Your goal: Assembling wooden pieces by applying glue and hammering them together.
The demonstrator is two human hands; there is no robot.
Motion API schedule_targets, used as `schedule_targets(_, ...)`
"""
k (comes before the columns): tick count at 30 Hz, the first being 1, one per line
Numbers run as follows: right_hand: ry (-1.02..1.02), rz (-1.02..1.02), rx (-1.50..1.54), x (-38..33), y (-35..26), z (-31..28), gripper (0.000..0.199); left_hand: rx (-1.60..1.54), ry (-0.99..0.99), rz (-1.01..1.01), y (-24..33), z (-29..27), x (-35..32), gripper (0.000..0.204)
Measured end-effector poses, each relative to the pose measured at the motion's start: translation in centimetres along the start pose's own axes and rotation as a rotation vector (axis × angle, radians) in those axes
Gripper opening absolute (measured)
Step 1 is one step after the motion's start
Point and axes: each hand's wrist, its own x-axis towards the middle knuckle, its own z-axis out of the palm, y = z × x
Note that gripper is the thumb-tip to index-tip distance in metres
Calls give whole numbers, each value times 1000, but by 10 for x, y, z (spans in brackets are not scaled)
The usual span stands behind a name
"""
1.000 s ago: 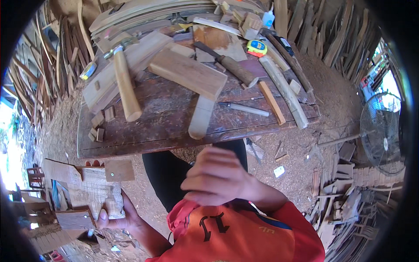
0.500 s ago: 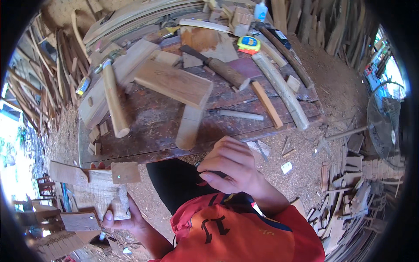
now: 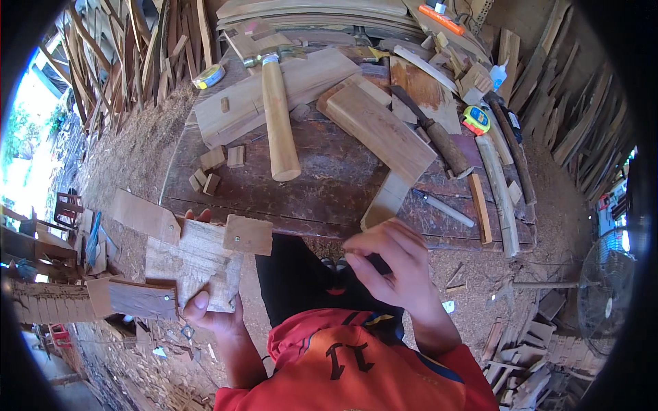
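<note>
My left hand grips a flat wooden board by its near edge, thumb on top and fingertips showing at the far edge. Thin wooden plates are fixed to its corners: one at the right and one at the lower left, each with a small metal fastener, plus a longer plate at the upper left. The board is held off the workbench's near left side. Before the bench's front edge, my right hand hovers with curled fingers; whatever they may hold is hidden.
On the dark workbench lie a claw hammer, a thick wood block, a wooden-handled chisel, a slim pale-handled tool and a tape measure. A standing fan is at the right; wood scraps litter the floor.
My view has swung left, so the bench sits further right in the picture. The left hand still grips the board, now seen flatter. My right hand has turned slightly, fingers still curled.
</note>
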Motion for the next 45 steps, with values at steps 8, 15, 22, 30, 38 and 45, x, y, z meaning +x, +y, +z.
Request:
schedule_targets(8, 69, 354, 297, 44, 0, 33, 52, -2, -34, -123, -5, -23, -1, 109)
schedule_targets(15, -65, 683, 640, 99, -3, 48, 68, -8, -2, -191, -5, -53, -9, 108)
schedule_targets(22, -383, 402, -282, 127, 12, 59, 86, 112, -13, -176, 25, -24, -6, 114)
schedule_targets(30, -260, 366, -859, 133, -14, 127, 71, 82, 26, -242, 26, -49, -17, 112)
schedule_targets(38, -32, 340, -482, 126, 40, 94, 66, 69, 58, -226, 23, -71, -24, 102)
schedule_targets(45, 175, 374, 726, 136, -12, 8, 56, 91, 0, -219, 20, -80, -24, 95)
